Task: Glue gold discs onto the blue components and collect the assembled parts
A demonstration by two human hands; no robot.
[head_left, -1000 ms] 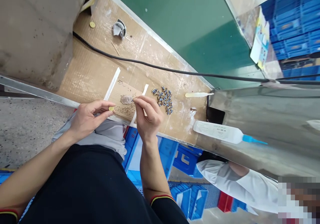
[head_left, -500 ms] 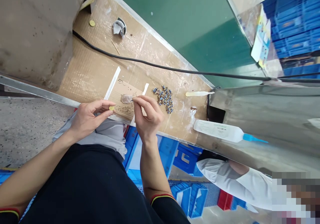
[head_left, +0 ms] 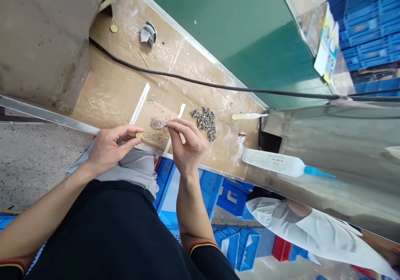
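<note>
Left hand [head_left: 109, 148]: thumb and forefinger pinch a yellow disc [head_left: 139, 135] at their tips, aimed toward 3 o'clock, with the picture's top as 12.
Yellow disc: round, flat face turned up to the camera; sits between the two tips and shows on their 3 o'clock side.
Right hand [head_left: 189, 144]: thumb and forefinger are pressed together on a small thin piece [head_left: 165, 126], mostly hidden and too small to identify.
Small thin piece: juts from the fingertips toward 9 o'clock, its long axis along that line; contact with the clear blob [head_left: 158, 123] cannot be told.
Clear blob: on the cardboard [head_left: 109, 92], at 2 o'clock from the yellow disc.
Blue-and-brass parts [head_left: 205, 123]: heaped at 3 o'clock from the right fingertips.
White bottle [head_left: 271, 162]: farther toward 3 o'clock, blue nozzle [head_left: 315, 171] pointing 3 o'clock.
</note>
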